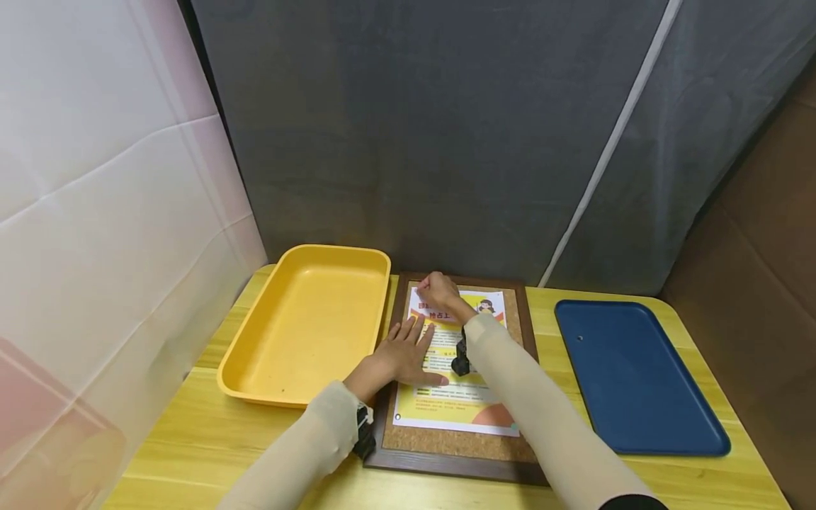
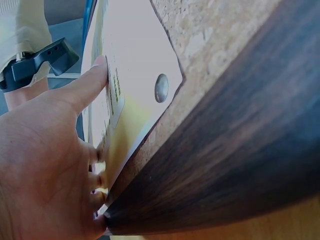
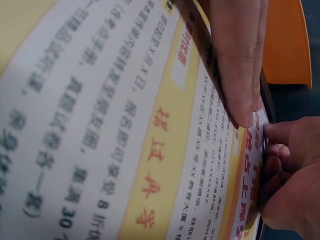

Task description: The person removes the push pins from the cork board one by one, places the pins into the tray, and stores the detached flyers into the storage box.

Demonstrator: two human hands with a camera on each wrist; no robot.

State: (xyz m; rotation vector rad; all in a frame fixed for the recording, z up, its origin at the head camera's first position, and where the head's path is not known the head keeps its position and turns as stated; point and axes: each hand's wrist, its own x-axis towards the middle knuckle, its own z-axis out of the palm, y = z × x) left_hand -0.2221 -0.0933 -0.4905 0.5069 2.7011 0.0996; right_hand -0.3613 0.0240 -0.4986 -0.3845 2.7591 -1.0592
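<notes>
Two bare hands were on my head feed, both at a white-and-yellow printed paper poster point(image 1: 440, 407) just right of the middle, in the lower half of the frame. The poster lay on a rectangular cork board with a dark brown wooden frame point(image 1: 446, 464), flat on the pale yellow wood-grain worktop point(image 1: 191, 453).

I saw the left hand point(image 1: 400, 356) flat, fingers straight and thumb spread wide, resting on the poster's left side and gripping nothing. The right hand point(image 1: 440, 289) was at the poster's upper left corner, fingers curled in and thumb tip against the paper's edge; I could not tell whether anything small was under it.

My left wrist feed showed a round silvery stud point(image 2: 161, 88), right of centre, at the poster's lower left corner. A deep yellow rectangular tray point(image 1: 312, 333) stood left of the board, and a shallow dark blue tray point(image 1: 644, 375) lay at the lower right.
</notes>
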